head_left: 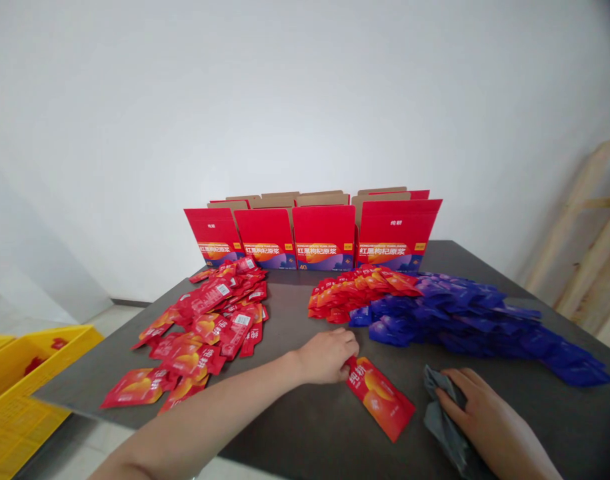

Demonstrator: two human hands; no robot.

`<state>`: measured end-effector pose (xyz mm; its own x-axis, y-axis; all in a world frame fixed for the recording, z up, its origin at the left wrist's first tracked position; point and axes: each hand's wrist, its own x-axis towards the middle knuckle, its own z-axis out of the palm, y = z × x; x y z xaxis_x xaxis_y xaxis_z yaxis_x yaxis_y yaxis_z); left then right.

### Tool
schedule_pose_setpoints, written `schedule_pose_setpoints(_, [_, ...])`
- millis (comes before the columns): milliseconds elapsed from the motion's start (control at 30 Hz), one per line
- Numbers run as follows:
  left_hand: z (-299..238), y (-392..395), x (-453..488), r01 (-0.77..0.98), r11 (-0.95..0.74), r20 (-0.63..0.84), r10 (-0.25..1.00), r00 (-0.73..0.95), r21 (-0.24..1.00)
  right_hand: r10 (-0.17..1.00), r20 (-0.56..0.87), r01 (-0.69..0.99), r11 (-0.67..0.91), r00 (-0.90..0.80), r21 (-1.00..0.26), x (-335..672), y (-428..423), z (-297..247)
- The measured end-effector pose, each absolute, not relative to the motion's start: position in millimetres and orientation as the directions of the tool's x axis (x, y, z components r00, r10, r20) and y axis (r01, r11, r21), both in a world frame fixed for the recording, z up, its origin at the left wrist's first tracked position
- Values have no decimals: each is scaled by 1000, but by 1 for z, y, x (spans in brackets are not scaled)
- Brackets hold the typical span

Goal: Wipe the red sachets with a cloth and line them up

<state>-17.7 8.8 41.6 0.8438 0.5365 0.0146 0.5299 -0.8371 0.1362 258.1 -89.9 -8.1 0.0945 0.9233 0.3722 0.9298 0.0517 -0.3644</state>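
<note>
My left hand [329,355] pinches the top end of a red and orange sachet [381,398], which lies slanting across the dark table. In my right hand [479,410] is a crumpled grey cloth [437,400], gripped between thumb and fingers just right of that sachet. Loose red sachets [199,327] form a messy heap to the left of my forearm. Beyond my hands, overlapping red sachets [355,290] are laid in rows. Many blue sachets [449,317] spread from there toward the right edge.
Several open red cartons [325,233] stand along the back of the dark table [289,300], in front of a white wall [295,93]. Yellow crates [39,367] stand at the lower left, with some red pieces inside. Wooden beams [579,220] lean at the right.
</note>
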Motion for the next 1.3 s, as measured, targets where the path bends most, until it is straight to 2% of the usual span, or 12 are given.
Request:
schedule_pose_setpoints(67, [41,3,-12,631,-751,-11,642,767,195,945,323,927,73,54,-369,254,-92,2])
schedule_pose_setpoints(167, [37,-3,-8,747,-518,-119,784,610,416,957,288,939,93,7,-331,225,-97,19])
schedule_pose_setpoints(267, [23,-6,-3,666,-273,-198,817,541,695,955,281,953,169,-95,-252,181,-98,26])
schedule_pose_setpoints(367, [6,-7,-1,508,-171,-145,839,524,844,960,252,971,167,-121,-172,154,-94,21])
schedule_pose_setpoints(600, [0,-9,-3,359,-147,-67,850,522,922,983,182,992,-6,29,-126,218,-97,-3])
schedule_pose_setpoints(700, [1,-7,0,256,-109,-29,875,483,960,975,209,989,-53,81,-139,247,-100,1])
schedule_pose_setpoints(800, [-4,-7,6,118,-53,-10,878,479,992,956,281,984,-33,81,-173,236,-96,14])
schedule_pose_setpoints(867, [-10,-8,10,65,-9,-25,861,507,998,953,303,978,55,8,-199,209,-92,21])
schedule_pose_setpoints(933, [-15,-9,12,85,21,-62,849,524,996,949,295,959,181,-113,-216,179,-87,20])
schedule_pose_setpoints(1033, [-16,-10,12,174,-4,-88,848,522,985,944,278,952,238,-179,-194,155,-83,9])
schedule_pose_setpoints(1300, [3,-14,11,300,-123,-66,833,549,946,963,269,992,12,22,-122,237,-83,-15])
